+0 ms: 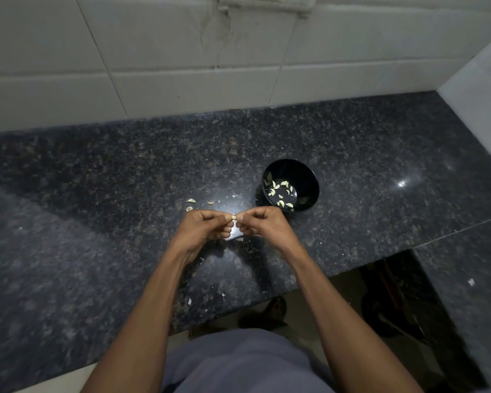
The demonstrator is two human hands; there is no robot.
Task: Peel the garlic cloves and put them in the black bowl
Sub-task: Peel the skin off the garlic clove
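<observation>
Both my hands pinch one garlic clove just above the counter, near the black bowl.

I see the dark speckled granite counter (97, 222) running under a white tiled wall (153, 52). On it stands the black bowl (309, 177), just beyond my right hand, with a scatter of peeled cloves (281, 194) lying inside. My left hand (201, 231) and right hand (267, 225) meet in front of me, fingers curled, each gripping one end of a single garlic clove (234, 217) between thumb and fingertips. A few loose cloves (191, 200) lie on the counter just beyond my left hand, and small flakes of skin (239, 239) lie beneath my hands.
</observation>
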